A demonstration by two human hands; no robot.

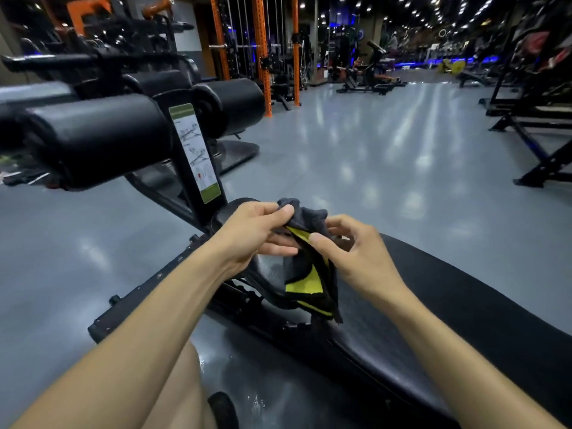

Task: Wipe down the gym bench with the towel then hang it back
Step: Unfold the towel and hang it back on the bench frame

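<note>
A dark grey towel with yellow-green patches hangs bunched between both hands, just above the black padded gym bench. My left hand pinches the towel's top edge between thumb and fingers. My right hand pinches the cloth from the right side, thumb pressed on a yellow part. The bench pad runs from the centre toward the lower right and looks slightly shiny under the towel.
Two black roller pads and an upright post with an instruction label rise at the bench's far end. Orange rack uprights stand behind. Grey floor stretches ahead; black machine frames line the right side.
</note>
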